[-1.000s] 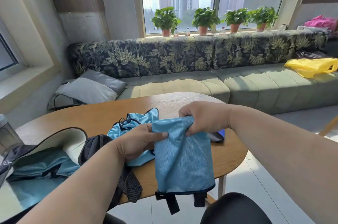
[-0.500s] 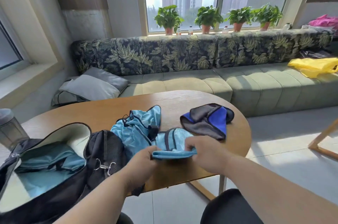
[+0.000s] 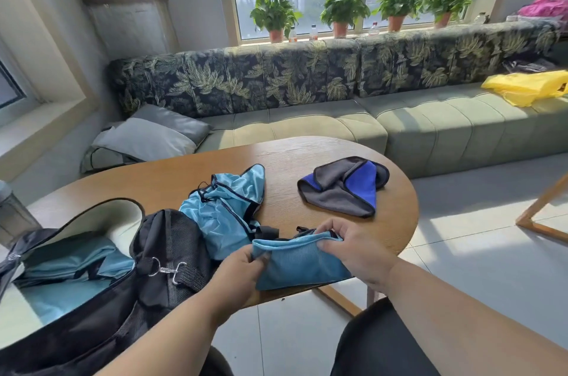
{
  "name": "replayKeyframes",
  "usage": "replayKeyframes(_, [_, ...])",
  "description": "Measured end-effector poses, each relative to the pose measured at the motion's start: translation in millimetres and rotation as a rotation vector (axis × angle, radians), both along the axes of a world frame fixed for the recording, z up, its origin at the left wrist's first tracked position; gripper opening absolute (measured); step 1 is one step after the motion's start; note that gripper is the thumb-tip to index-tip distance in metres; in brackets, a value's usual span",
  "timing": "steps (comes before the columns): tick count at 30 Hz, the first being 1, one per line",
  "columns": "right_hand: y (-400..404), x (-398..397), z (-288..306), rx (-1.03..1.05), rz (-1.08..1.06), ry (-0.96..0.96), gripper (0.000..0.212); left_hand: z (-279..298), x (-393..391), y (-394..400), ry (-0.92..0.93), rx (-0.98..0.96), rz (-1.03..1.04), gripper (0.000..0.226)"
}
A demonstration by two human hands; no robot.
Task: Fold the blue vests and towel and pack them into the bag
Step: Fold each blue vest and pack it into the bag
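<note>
Left hand pinches the left end of the folded blue vest, thumb on top, fingers curled under the cloth. Right hand pinches the vest's upper right edge, fingers curled over the fold. Vest lies flat on the near edge of the counter, part of it overhanging toward the person; black straps stick out behind its top edge.

Just behind and left of it, a second blue vest sits crumpled on the counter, unfolded, dark piping showing. It touches the black bag on its left side. Bag is open at the counter's left end (mouth gaping toward the camera), with light blue fabric already inside; whether that is a vest I cannot tell. A metal clip hangs on the bag's side.

Blue and grey towel lies loosely bunched on the far right part of the counter, well apart from both hands.

Beyond: green sofa with leaf-print back, grey cushions at its left end, a yellow cloth at right, potted plants on the windowsill.
</note>
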State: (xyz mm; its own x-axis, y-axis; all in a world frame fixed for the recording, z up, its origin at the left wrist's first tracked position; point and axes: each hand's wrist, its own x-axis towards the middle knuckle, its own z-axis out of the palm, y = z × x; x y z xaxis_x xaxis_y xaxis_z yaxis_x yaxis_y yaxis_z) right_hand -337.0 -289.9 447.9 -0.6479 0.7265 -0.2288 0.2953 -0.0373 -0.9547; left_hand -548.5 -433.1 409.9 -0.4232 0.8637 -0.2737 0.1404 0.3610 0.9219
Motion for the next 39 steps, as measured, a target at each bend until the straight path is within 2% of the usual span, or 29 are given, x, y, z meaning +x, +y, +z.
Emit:
replayKeyframes(3, [20.0,-16.8,-17.4,-0.004,-0.123,-0.022,0.019,-7.2,-3.4,22.5,0.138,-0.074,0.127,0.025])
replayKeyframes(7, [32.3,-27.5,-47.5,0.155,-0.239,-0.122,0.035,-18.2,-1.0,34.0,0.315,-0.188,0.224,0.026])
replayKeyframes(9, [26.7,-26.8,-60.2,0.305,-0.309,-0.233,0.040,-21.0,0.4,32.3,0.365,-0.233,0.273,0.025])
replayKeyframes(10, [21.5,-25.6,-65.6,0.403,-0.324,-0.340,0.044,-21.7,2.3,30.5,0.346,-0.251,0.308,0.031])
replayKeyframes(12, [13.2,-25.7,-75.8,0.510,-0.304,-0.495,0.055,-23.5,4.0,28.3,0.273,-0.278,0.347,0.057])
replayKeyframes(14, [11.5,-29.0,-78.0,0.514,-0.251,-0.508,0.060,-22.9,4.8,29.2,0.255,-0.302,0.318,0.075])
replayKeyframes(17, [16.9,-33.5,-69.0,0.430,-0.220,-0.473,0.044,-15.6,5.5,35.1,0.240,-0.320,0.259,0.072])
replayKeyframes(19, [21.5,-31.8,-66.0,0.364,-0.187,-0.469,0.028,-8.6,8.1,37.8,0.134,-0.244,0.286,0.062])
replayKeyframes(22, [24.2,-25.6,-67.7,0.209,-0.161,-0.361,0.015,-2.0,15.5,31.2,-0.174,-0.097,0.289,0.027])
replayKeyframes(24, [19.8,-23.4,-63.2,0.148,-0.135,-0.265,0.005,3.5,21.2,18.3,-0.386,-0.037,0.268,0.022])
replayKeyframes(27, [9.7,-22.1,-48.9,0.007,-0.018,-0.169,0.010,19.4,19.0,-5.8,-0.421,0.039,0.227,0.020])
replayKeyframes(29, [1.2,-24.5,-33.0,-0.120,0.097,-0.089,0.037,36.4,11.3,-24.0,-0.430,0.082,0.169,0.021])
replayKeyframes(31, [-8.7,-32.8,-13.2,-0.142,0.237,-0.048,0.058,58.0,-0.3,-43.2,-0.404,0.136,0.103,0.027])
replayKeyframes(33, [-20.2,-47.8,11.2,-0.188,0.401,0.017,0.065,79.2,-13.1,-61.8,-0.356,0.202,0.080,0.035])
replayKeyframes(35, [-35.1,-70.3,38.7,-0.228,0.578,0.075,0.068,99.8,-26.7,-84.5,-0.308,0.243,0.104,0.033])
replayKeyframes(37, [-49.6,-96.1,60.0,-0.226,0.722,0.081,0.073,114.2,-40.3,-106.2,-0.253,0.245,0.130,0.028])
replayKeyframes(39, [-67.5,-121.9,75.0,-0.200,0.825,0.035,0.076,120.9,-52.6,-127.0,-0.230,0.247,0.168,0.035])
